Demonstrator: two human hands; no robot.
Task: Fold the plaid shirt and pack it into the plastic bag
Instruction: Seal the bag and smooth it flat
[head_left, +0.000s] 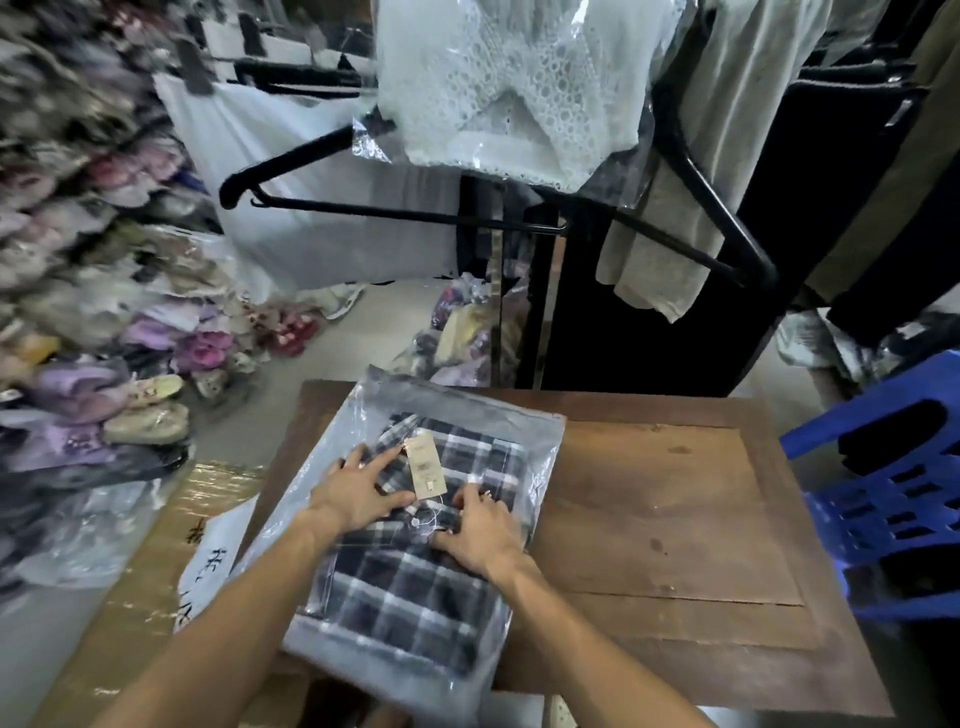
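Head view looks down on your two hands resting on the shirt, a dark plaid with white and grey checks, folded into a flat rectangle. It lies on the left part of the tabletop, with the bag around it: clear plastic shows past the collar end and along both long sides, and a grey strip of it crosses the near end. You cannot tell from this view whether your hands lie under the top layer of plastic or over it. A tan paper tag sits on the shirt near the collar, between your hands.

Your left hand lies flat on the collar area, fingers straight and spread, gripping nothing. Your right hand presses on the shirt just right of the tag; its fingertips look bent down into the cloth, but the blur hides whether they pinch any.

Left of the tabletop, a carton wrapped in shiny tape carries a white sheet with dark writing. Beyond it, heaps of slippers in purple, pink and cream cover the floor and shelves. A blue plastic stool stands at the right edge. Black hangers with pale garments, one white lace top in clear wrap, hang above the far side.
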